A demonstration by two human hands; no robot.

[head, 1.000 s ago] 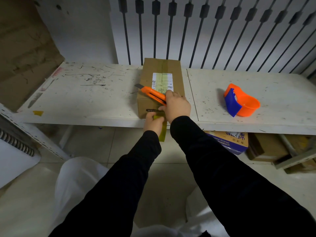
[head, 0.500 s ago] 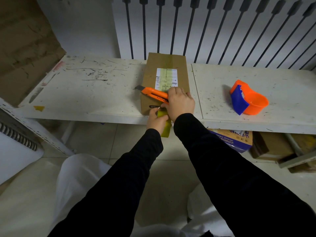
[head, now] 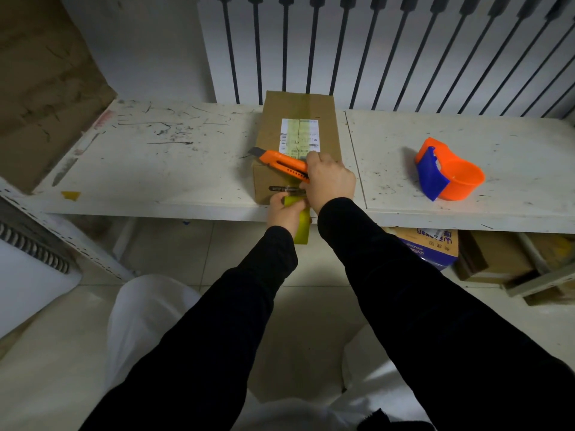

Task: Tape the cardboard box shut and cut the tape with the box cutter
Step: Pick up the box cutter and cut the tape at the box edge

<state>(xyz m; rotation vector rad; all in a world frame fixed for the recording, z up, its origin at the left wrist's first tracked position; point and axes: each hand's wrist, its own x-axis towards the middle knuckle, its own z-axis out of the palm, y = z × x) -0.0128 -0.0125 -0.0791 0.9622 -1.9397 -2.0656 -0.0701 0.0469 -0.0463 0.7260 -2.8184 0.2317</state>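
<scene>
Right at the front edge of the scuffed white counter (head: 161,169) sits the cardboard box (head: 297,119), long side running away from the person, its near face flush with the counter's lip. A strip of yellowish tape (head: 306,110) runs down the middle of the box top, over a white shipping label (head: 299,135), and comes down the near face. The right hand (head: 330,181) is closed around the orange box cutter (head: 284,164), which lies slanted across the near top corner of the box with its grey blade end pointing up and to the left, past the box edge. The left hand (head: 283,213) is below it, at the near face, fingers pinched shut on the loose tail of tape (head: 302,230), which hangs down below the counter edge. The two hands touch or nearly touch; where exactly the blade meets the tape cannot be told. Both sleeves are black. Well off to the right on the counter rests an orange tape dispenser (head: 451,174) with a blue guard, apart from the box. Under the counter on the right are a blue-and-tan carton (head: 431,245) and other brown boxes on a tiled floor (head: 174,253). Behind the counter stands a white wall with dark vertical bars (head: 314,45).
</scene>
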